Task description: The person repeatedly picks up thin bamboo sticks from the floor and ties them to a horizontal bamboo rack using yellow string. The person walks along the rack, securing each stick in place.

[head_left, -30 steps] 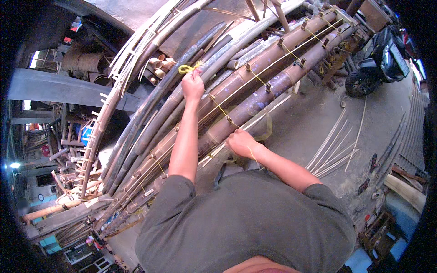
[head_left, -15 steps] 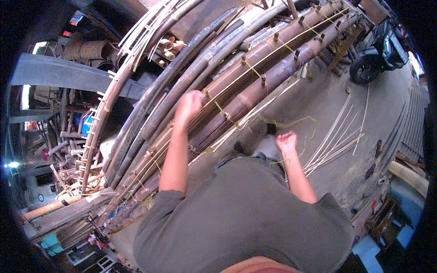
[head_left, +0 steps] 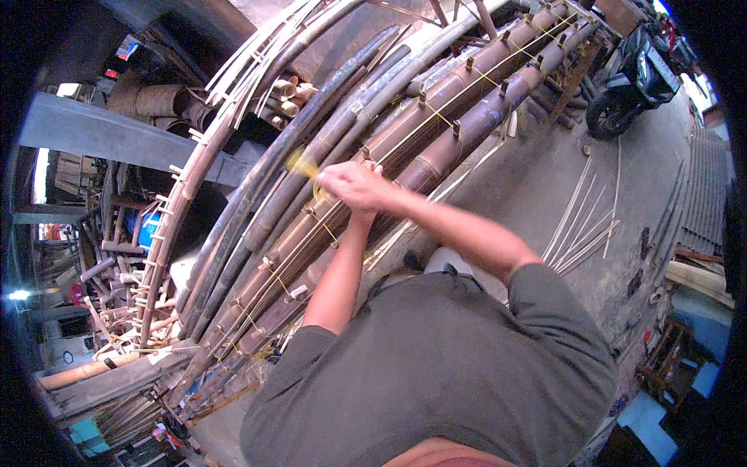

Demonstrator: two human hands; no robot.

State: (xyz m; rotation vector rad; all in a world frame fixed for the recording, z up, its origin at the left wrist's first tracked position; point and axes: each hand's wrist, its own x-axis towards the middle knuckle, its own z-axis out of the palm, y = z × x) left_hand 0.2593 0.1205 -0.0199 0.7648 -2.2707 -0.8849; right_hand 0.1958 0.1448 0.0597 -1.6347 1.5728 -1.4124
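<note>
Both of my hands meet over the long brown bamboo poles (head_left: 432, 162), which lie side by side with short pegs and thin split strips tied along them. My right hand (head_left: 342, 184) reaches across to the left, its fingers closed on a yellow strand (head_left: 302, 163) smeared by motion. Beneath the right wrist, my left hand (head_left: 375, 166) is mostly covered. Its few visible fingers look curled close to the pole and a peg; whatever they grip is hidden. Yellow bindings (head_left: 442, 117) cross the poles at intervals.
Dark, weathered poles (head_left: 261, 183) run alongside, beyond the brown ones. A curved pegged bamboo frame (head_left: 173, 206) rises at the left. Loose pale strips (head_left: 576, 226) lie on the floor at right, with a parked motorbike (head_left: 634, 82) farther off.
My right hand has swung from beside my body across to the left hand, bringing the yellow strand. The left hand has shifted slightly right along the poles. The view has moved a little.
</note>
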